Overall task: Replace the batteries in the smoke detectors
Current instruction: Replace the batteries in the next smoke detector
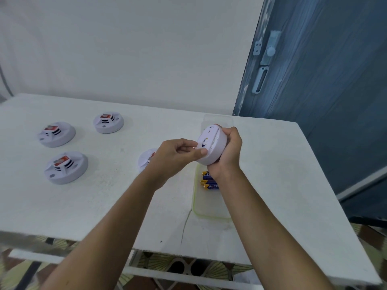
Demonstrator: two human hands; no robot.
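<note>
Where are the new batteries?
In the head view, the batteries lie in a clear tray on the right part of the white table, just below the right hand holding a smoke detector.

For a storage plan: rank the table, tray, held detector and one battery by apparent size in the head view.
1. table
2. tray, partly hidden by the arms
3. held detector, nearer the camera, so its lead over the rest is inflated
4. battery

Open table (272, 164) right of the tray (195, 206); detectors (66, 167) crowd the left.
</note>
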